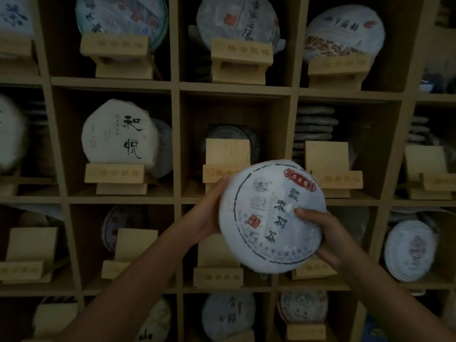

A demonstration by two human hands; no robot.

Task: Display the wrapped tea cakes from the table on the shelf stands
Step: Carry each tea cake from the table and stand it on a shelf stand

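I hold a round, white-wrapped tea cake (261,218) with dark characters and a red label in both hands, in front of the wooden shelf. My left hand (209,208) grips its left edge; my right hand (318,230) grips the lower right, thumb on the face. The cake is tilted and overlaps the middle cubby, where a bare wooden stand (227,156) has a dark cake (254,137) behind it. Another bare stand (328,161) is in the cubby to the right.
The wooden shelf (175,144) is a grid of cubbies. Several hold wrapped cakes on stands, such as one with black calligraphy (121,134) at middle left. Stacked cakes (313,124) lie behind the right stand. Bare stands (133,248) fill the lower row.
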